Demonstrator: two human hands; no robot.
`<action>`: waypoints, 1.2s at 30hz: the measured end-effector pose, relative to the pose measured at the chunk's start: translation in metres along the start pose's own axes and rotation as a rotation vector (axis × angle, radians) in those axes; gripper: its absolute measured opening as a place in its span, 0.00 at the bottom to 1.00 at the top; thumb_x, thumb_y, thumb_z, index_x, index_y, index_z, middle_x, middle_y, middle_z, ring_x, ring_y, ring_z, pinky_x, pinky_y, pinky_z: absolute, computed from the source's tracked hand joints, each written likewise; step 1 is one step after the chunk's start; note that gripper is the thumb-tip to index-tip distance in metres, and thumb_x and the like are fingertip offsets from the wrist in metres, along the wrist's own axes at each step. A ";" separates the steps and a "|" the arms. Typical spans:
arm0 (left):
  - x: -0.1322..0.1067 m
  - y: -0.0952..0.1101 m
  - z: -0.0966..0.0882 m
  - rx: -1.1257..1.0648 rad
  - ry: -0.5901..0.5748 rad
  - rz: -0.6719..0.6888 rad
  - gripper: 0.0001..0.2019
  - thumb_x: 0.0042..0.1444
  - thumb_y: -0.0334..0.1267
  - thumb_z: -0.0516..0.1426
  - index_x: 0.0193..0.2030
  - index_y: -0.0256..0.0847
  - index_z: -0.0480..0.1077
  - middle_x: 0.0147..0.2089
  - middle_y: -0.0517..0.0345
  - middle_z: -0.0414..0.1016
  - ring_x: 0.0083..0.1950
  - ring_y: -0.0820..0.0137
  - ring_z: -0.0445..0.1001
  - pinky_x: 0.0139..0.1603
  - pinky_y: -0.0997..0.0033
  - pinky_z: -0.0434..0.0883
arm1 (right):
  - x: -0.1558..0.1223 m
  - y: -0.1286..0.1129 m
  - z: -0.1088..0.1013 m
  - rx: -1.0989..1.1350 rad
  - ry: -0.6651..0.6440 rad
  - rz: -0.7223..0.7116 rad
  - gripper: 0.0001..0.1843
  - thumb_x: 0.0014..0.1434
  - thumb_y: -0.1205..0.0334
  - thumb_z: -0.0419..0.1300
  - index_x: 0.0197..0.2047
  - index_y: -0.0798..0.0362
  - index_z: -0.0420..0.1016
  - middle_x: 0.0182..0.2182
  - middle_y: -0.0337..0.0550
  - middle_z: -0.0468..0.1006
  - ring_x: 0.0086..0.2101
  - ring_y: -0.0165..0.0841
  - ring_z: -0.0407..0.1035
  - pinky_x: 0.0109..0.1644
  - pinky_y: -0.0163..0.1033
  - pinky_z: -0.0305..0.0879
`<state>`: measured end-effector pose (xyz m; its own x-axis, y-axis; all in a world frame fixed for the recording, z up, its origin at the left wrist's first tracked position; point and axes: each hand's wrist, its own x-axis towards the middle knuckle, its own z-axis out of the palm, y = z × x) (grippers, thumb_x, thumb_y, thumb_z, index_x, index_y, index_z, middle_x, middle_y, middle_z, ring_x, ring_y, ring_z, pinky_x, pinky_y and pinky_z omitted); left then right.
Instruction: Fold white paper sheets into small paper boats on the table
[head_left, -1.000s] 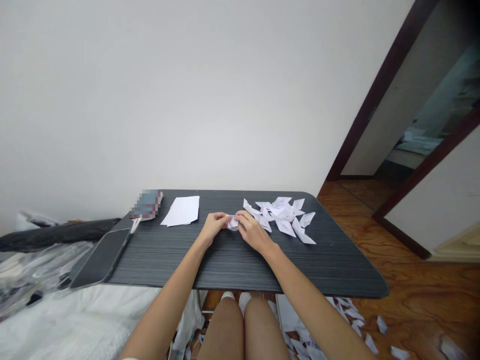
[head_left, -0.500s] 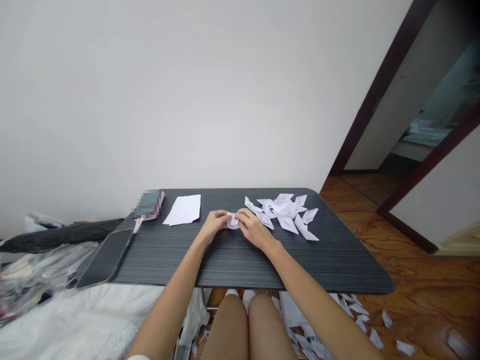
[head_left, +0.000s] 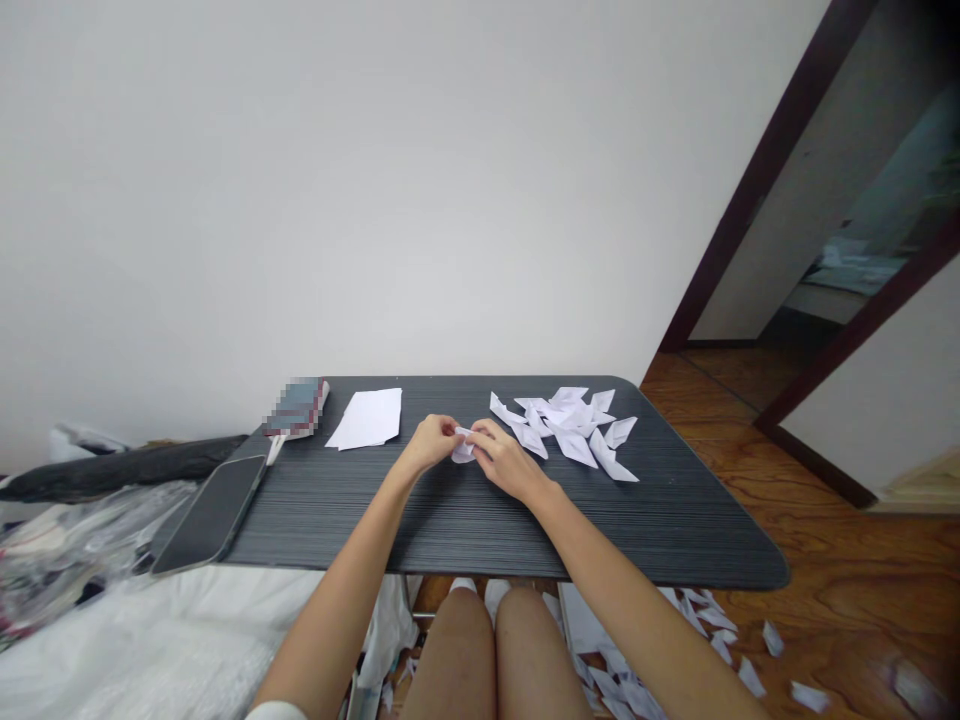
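Note:
A small white folded paper piece [head_left: 463, 450] is pinched between both my hands over the middle of the dark table [head_left: 465, 520]. My left hand [head_left: 429, 442] grips its left side with fingers curled. On its right side my right hand [head_left: 504, 460] is closed on it too. Just right of my hands lies a pile of several folded white paper pieces [head_left: 570, 425]. A stack of flat white paper sheets [head_left: 367, 419] lies to the left of my hands, near the table's far edge.
A dark phone [head_left: 214, 510] lies at the table's left edge, with a small blurred booklet [head_left: 296, 408] behind it. More folded paper pieces [head_left: 675, 640] litter the wooden floor under the table's right side. A doorway [head_left: 847, 270] opens at the right.
My hands have shifted slightly while working the paper piece; it now hangs a little lower between my fingertips. The camera view moved a little.

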<state>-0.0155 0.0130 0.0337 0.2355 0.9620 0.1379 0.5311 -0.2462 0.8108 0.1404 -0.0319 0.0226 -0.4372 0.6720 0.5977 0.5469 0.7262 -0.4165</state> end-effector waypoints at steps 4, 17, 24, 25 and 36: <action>0.005 0.004 0.000 0.022 -0.008 0.018 0.06 0.38 0.33 0.55 0.24 0.34 0.71 0.19 0.60 0.69 0.23 0.74 0.66 0.23 0.78 0.60 | 0.001 0.002 0.003 0.068 0.070 0.047 0.12 0.53 0.72 0.48 0.39 0.53 0.68 0.39 0.45 0.65 0.34 0.30 0.64 0.40 0.37 0.64; -0.001 0.012 0.002 -0.404 -0.025 0.228 0.21 0.53 0.45 0.49 0.49 0.32 0.61 0.43 0.44 0.70 0.38 0.69 0.71 0.36 0.70 0.69 | 0.008 0.013 0.001 0.186 0.320 0.316 0.06 0.51 0.68 0.51 0.33 0.56 0.68 0.32 0.43 0.69 0.26 0.27 0.64 0.31 0.33 0.64; -0.012 0.009 0.000 -0.114 -0.113 0.441 0.23 0.46 0.40 0.57 0.50 0.37 0.59 0.49 0.48 0.65 0.40 0.69 0.70 0.43 0.67 0.69 | 0.008 0.011 -0.004 0.188 0.288 0.290 0.06 0.51 0.67 0.52 0.33 0.55 0.68 0.33 0.44 0.69 0.29 0.29 0.65 0.32 0.34 0.65; -0.012 0.008 0.000 -0.095 -0.100 0.454 0.22 0.48 0.39 0.56 0.50 0.37 0.59 0.48 0.48 0.65 0.41 0.70 0.70 0.43 0.67 0.69 | 0.008 0.011 -0.005 0.186 0.281 0.281 0.06 0.51 0.67 0.52 0.33 0.55 0.68 0.33 0.44 0.69 0.29 0.29 0.65 0.33 0.34 0.65; -0.011 -0.003 -0.011 -0.083 -0.114 0.435 0.09 0.52 0.38 0.52 0.36 0.34 0.66 0.35 0.54 0.70 0.36 0.70 0.70 0.39 0.69 0.69 | 0.001 0.023 -0.022 0.383 -0.006 0.201 0.07 0.51 0.68 0.54 0.36 0.54 0.67 0.33 0.42 0.71 0.34 0.30 0.68 0.40 0.37 0.64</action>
<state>-0.0285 0.0040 0.0356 0.5130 0.7511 0.4156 0.2969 -0.6095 0.7351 0.1685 -0.0182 0.0288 -0.3536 0.8058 0.4751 0.3173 0.5811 -0.7494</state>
